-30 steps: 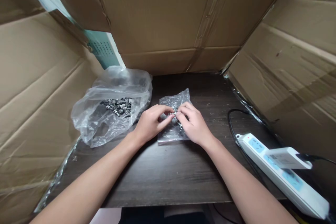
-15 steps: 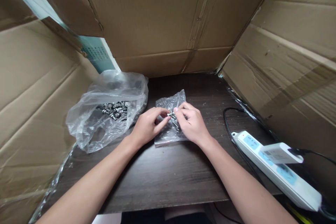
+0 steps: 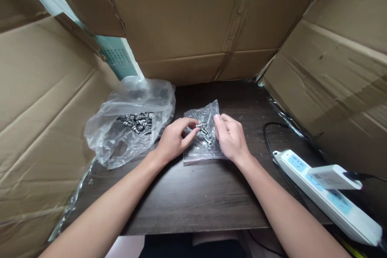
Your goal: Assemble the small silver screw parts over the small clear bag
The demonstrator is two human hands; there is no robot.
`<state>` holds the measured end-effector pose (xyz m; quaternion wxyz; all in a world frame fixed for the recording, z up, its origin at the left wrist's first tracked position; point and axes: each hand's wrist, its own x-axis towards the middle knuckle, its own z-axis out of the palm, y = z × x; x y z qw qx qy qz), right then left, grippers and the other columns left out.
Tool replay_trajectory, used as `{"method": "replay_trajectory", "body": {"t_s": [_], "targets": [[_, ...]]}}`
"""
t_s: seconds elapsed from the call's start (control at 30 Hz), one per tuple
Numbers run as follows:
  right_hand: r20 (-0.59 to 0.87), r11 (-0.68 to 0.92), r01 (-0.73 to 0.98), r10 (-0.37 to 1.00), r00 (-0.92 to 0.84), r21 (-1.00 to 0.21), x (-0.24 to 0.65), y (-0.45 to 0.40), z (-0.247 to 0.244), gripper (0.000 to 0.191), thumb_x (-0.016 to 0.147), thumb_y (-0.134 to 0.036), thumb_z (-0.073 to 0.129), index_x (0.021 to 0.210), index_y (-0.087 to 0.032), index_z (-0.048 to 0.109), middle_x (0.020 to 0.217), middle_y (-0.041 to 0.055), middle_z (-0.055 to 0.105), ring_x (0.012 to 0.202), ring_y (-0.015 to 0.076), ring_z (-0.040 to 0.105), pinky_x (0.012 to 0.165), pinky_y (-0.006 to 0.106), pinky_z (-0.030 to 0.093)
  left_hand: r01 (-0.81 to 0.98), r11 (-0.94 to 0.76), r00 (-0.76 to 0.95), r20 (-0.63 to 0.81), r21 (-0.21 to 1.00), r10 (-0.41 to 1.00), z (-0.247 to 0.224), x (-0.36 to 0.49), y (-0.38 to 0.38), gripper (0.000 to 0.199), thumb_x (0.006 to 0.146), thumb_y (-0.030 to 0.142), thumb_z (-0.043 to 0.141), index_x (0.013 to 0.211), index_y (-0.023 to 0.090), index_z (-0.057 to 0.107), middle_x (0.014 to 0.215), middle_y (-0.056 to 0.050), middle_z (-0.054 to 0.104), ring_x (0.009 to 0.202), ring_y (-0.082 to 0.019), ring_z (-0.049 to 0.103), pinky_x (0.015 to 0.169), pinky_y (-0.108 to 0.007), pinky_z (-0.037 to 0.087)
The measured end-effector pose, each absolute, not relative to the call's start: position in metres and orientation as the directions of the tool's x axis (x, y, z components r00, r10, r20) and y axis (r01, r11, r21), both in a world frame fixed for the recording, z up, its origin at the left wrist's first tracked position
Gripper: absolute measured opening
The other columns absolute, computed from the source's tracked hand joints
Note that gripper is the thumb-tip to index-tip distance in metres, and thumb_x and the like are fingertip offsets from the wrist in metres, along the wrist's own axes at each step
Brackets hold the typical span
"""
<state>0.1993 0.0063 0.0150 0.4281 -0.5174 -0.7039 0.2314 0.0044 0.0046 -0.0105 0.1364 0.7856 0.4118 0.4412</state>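
Note:
Between thumb and index finger, my left hand [image 3: 173,139] pinches a small metal bolt [image 3: 198,125] above a flat clear plastic bag [image 3: 193,154]. Several loose bolts [image 3: 207,138] lie in the middle of this bag, just right of the left fingertips. At the bag's right edge is my right hand [image 3: 231,136], its fingers curled in and the thumb pressed against the index finger. Whatever it may hold is hidden. To the left, a larger clear plastic bag [image 3: 104,115] lies open with a heap of bolts [image 3: 139,123] inside.
Cardboard walls [image 3: 181,16] enclose the dark wooden table [image 3: 187,197] at the back and both sides. A white power strip [image 3: 320,181] with a plugged-in adapter [image 3: 335,176] lies on the right, and a black cable [image 3: 266,139] loops beside it.
My right hand has moved right, away from my left fingertips, and its fingers have curled in. The left hand stays pinched on the bolt. The whole view has shifted slightly.

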Motion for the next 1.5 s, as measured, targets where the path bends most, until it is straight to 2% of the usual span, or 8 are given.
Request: {"method": "replay_trajectory", "body": {"t_s": [0.2, 0.33, 0.43, 0.7, 0.9, 1.13, 1.37, 1.5], "targets": [[0.476, 0.477, 0.446, 0.871, -0.123, -0.757, 0.2, 0.007, 0.017, 0.039, 0.104, -0.04, 0.04, 0.131, -0.022, 0.062, 0.121, 0.0082, 0.068, 0.101, 0.0217, 0.063, 0.09, 0.036, 0.047, 0.516, -0.624, 0.289, 0.567, 0.587, 0.772, -0.012, 0.004, 0.005, 0.016, 0.098, 0.025, 0.064, 0.11, 0.016, 0.067, 0.096, -0.005, 0.072, 0.086, -0.015, 0.067, 0.072, -0.025, 0.056], [0.405, 0.447, 0.468, 0.894, -0.193, -0.762, 0.2, 0.005, 0.017, 0.053, 0.106, -0.05, 0.033, 0.083, -0.02, 0.071, 0.09, 0.0075, 0.069, 0.082, 0.0206, 0.063, 0.079, 0.034, 0.046, 0.513, -0.628, 0.283, 0.575, 0.586, 0.768, -0.011, 0.004, 0.004, 0.015, 0.098, 0.025, 0.064, 0.109, 0.015, 0.067, 0.095, -0.005, 0.072, 0.086, -0.015, 0.067, 0.07, -0.024, 0.055], [0.268, 0.322, 0.573, 0.947, -0.179, -0.754, 0.201, 0.004, 0.015, 0.07, 0.104, -0.061, 0.029, 0.048, -0.021, 0.042, 0.055, 0.0044, 0.051, 0.056, 0.0163, 0.049, 0.061, 0.033, 0.036, 0.517, -0.627, 0.294, 0.567, 0.583, 0.77, -0.01, 0.005, 0.004, 0.014, 0.098, 0.024, 0.063, 0.108, 0.015, 0.067, 0.093, -0.005, 0.071, 0.084, -0.015, 0.067, 0.068, -0.024, 0.055], [0.409, 0.434, 0.494, 0.898, -0.164, -0.754, 0.2, 0.006, 0.016, 0.042, 0.104, -0.042, 0.037, 0.104, -0.02, 0.074, 0.089, 0.0062, 0.071, 0.085, 0.0218, 0.065, 0.08, 0.035, 0.046, 0.526, -0.621, 0.294, 0.561, 0.581, 0.774, -0.011, 0.004, 0.003, 0.015, 0.097, 0.025, 0.064, 0.108, 0.016, 0.067, 0.093, -0.005, 0.071, 0.084, -0.015, 0.067, 0.068, -0.024, 0.055], [0.564, 0.612, 0.287, 0.791, -0.238, -0.737, 0.198, -0.003, 0.019, 0.058, 0.1, -0.041, 0.047, 0.046, -0.02, 0.049, 0.053, 0.0015, 0.042, 0.051, 0.0138, 0.041, 0.054, 0.032, 0.032, 0.544, -0.613, 0.277, 0.566, 0.573, 0.776, -0.012, 0.003, 0.004, 0.014, 0.097, 0.024, 0.064, 0.107, 0.016, 0.067, 0.093, -0.005, 0.072, 0.084, -0.015, 0.067, 0.069, -0.025, 0.054], [0.549, 0.572, 0.413, 0.815, -0.186, -0.709, 0.197, -0.001, 0.02, 0.033, 0.1, -0.037, 0.046, 0.098, -0.02, 0.074, 0.077, 0.0038, 0.062, 0.066, 0.0172, 0.054, 0.063, 0.033, 0.041, 0.538, -0.615, 0.281, 0.565, 0.576, 0.775, -0.012, 0.004, 0.004, 0.014, 0.097, 0.024, 0.064, 0.108, 0.016, 0.068, 0.094, -0.005, 0.072, 0.083, -0.014, 0.067, 0.069, -0.024, 0.055], [0.288, 0.327, 0.619, 0.943, -0.167, -0.714, 0.197, 0.005, 0.011, 0.064, 0.105, -0.05, 0.035, 0.057, -0.02, 0.065, 0.074, 0.0059, 0.063, 0.069, 0.0186, 0.059, 0.072, 0.035, 0.042, 0.533, -0.629, 0.241, 0.611, 0.566, 0.754, -0.009, 0.003, 0.003, 0.013, 0.096, 0.023, 0.065, 0.105, 0.015, 0.068, 0.091, -0.005, 0.072, 0.08, -0.014, 0.067, 0.066, -0.023, 0.054], [0.389, 0.415, 0.524, 0.906, -0.166, -0.744, 0.198, 0.006, 0.013, 0.044, 0.105, -0.041, 0.04, 0.085, -0.021, 0.074, 0.089, 0.0061, 0.069, 0.086, 0.021, 0.065, 0.08, 0.034, 0.045, 0.538, -0.637, 0.256, 0.612, 0.553, 0.748, -0.009, 0.003, 0.003, 0.011, 0.095, 0.021, 0.065, 0.105, 0.015, 0.068, 0.09, -0.004, 0.072, 0.079, -0.013, 0.067, 0.065, -0.022, 0.054]]}}
